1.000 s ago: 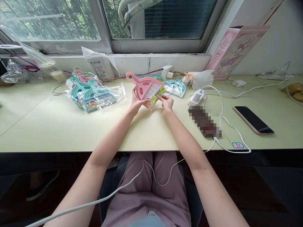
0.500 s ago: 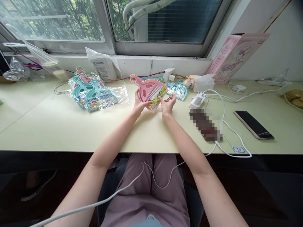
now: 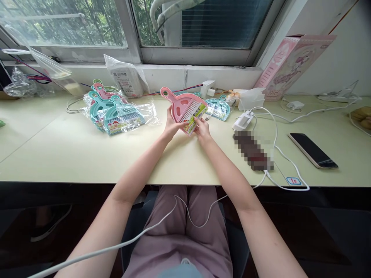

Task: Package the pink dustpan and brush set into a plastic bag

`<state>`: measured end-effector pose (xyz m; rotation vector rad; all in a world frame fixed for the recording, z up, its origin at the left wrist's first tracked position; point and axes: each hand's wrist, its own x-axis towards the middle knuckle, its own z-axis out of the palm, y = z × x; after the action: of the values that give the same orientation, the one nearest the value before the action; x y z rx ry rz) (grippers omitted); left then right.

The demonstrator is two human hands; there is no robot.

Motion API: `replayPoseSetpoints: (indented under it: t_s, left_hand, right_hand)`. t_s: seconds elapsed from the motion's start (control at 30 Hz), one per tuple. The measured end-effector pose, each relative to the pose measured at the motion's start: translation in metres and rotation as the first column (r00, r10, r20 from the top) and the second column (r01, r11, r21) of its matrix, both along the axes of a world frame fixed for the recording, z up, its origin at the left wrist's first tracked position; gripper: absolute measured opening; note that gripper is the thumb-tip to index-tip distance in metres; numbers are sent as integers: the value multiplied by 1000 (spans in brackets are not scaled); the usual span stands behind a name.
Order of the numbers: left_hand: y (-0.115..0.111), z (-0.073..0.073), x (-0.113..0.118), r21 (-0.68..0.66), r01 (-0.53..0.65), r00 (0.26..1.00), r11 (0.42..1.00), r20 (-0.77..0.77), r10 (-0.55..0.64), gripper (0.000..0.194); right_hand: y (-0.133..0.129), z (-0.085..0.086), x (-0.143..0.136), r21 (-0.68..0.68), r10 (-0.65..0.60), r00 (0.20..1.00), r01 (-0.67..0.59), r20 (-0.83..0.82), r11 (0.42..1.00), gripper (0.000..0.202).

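A pink mini dustpan [image 3: 180, 109] with a white-bristled brush and a yellow-green label card is held tilted above the table, its handle pointing up and left. My left hand [image 3: 172, 124] grips its lower left side, thumb across the front and fingers behind. At the lower right edge, my right hand [image 3: 203, 128] pinches the label side, its thumb on the card and the fingers partly hidden behind. Several bagged teal and pink dustpan sets [image 3: 117, 112] lie in clear plastic to the left. Behind my right hand is another teal dustpan set [image 3: 219, 109].
A black phone [image 3: 313, 150] lies at the right, beside a pixelated dark object [image 3: 252, 151] with a white cable. A white charger [image 3: 242, 120] sits behind them. Along the window stand a plastic-wrapped packet [image 3: 127, 80] and a pink box [image 3: 292, 67]. A cable crosses my lap.
My right hand has closed in on the dustpan's lower right edge, its fingers now tucked behind rather than spread. The left hand keeps its hold. The view has shifted slightly.
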<state>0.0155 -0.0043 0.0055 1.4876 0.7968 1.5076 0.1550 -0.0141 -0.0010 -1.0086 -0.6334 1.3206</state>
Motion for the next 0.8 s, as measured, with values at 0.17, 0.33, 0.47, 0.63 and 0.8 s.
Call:
replayPoseSetpoints:
  t_s: [0.17, 0.33, 0.47, 0.63, 0.8]
  left_hand:
    - [1, 0, 2, 25, 28, 1000, 999, -3, -28, 120]
    - [-3, 1, 6, 42, 67, 998, 997, -22, -67, 119]
    - [-8, 5, 7, 32, 84, 996, 996, -27, -83, 119]
    - [-9, 5, 7, -5, 115, 993, 993, -22, -115, 116]
    - [-5, 2, 6, 8, 82, 996, 997, -18, -82, 112]
  right_hand:
    - [3, 1, 7, -11, -36, 999, 36, -38, 999, 24]
    - [4, 5, 13, -29, -116, 989, 114, -89, 993, 25]
    - [3, 8, 14, -40, -132, 984, 128, -118, 991, 20]
    - [2, 9, 14, -54, -135, 987, 131, -83, 990, 22]
    - [3, 9, 13, -76, -154, 980, 145, -129, 986, 15]
